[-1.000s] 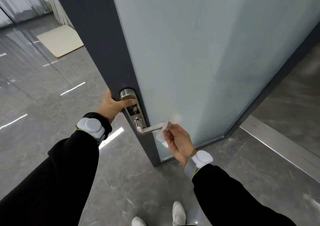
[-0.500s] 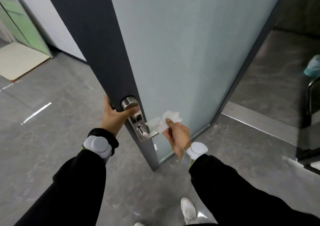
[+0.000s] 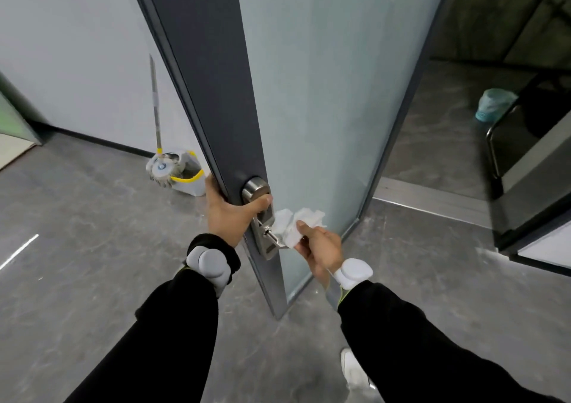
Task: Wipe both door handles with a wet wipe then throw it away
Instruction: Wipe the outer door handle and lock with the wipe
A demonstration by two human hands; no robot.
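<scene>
Wipe (image 3: pixel 285 228) slid along handle (image 3: pixel 270 235), seemingly pinched by right hand (image 3: pixel 321 248); left hand (image 3: pixel 228 214) grips door (image 3: pixel 210 93).

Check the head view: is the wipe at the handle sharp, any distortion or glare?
Head view: the wet wipe and handle are in focus at centre; the wide-angle lens bows the door edge; a glare streak marks the floor at left.
</scene>
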